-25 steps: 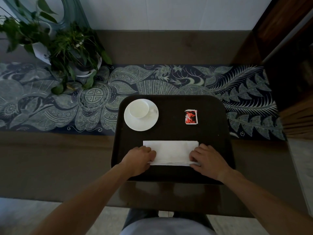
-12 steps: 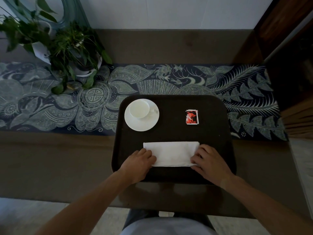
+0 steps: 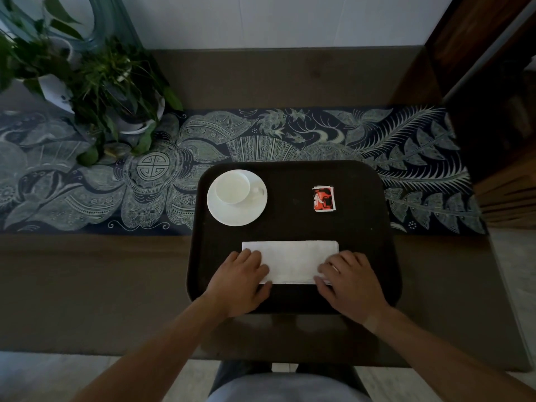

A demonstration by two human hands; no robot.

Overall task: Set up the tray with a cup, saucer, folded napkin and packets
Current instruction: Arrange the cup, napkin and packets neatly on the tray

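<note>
From the head camera, a dark tray (image 3: 293, 227) sat on a brown table (image 3: 87, 285), its far edge lying over a blue patterned runner (image 3: 116, 181). A white napkin (image 3: 293, 259), folded into a long rectangle, lay flat on the near half of the tray. The left hand (image 3: 240, 281) rested palm down on the napkin's left end, fingers held loosely together and covering that corner, thumb at the near edge. The right hand (image 3: 349, 281) lay on the right end in the same way, fingers flat and close together; a thin layer of the napkin seemed to be caught under its fingertips at the near right corner, though the dim light made that hard to confirm. In the far left part of the tray a white cup (image 3: 233, 187) stood upright on a white saucer (image 3: 237, 211), handle turned to the right. A small stack of red packets (image 3: 324, 199) lay in the far right part, well apart from the cup. Potted plants (image 3: 110, 91) stood on the runner at the far left.
</note>
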